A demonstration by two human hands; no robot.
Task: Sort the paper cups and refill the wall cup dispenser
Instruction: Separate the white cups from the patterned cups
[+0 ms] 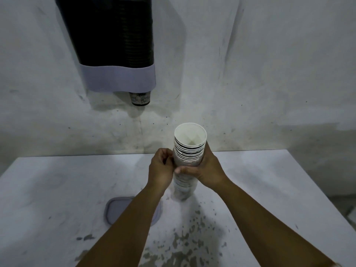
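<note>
Both hands clamp the cup stack upright below the dispenser: left hand, right hand.

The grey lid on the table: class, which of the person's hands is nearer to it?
Left. The left hand holds the cup stack just above and right of the grey lid; the right hand grips the stack's far side.
</note>
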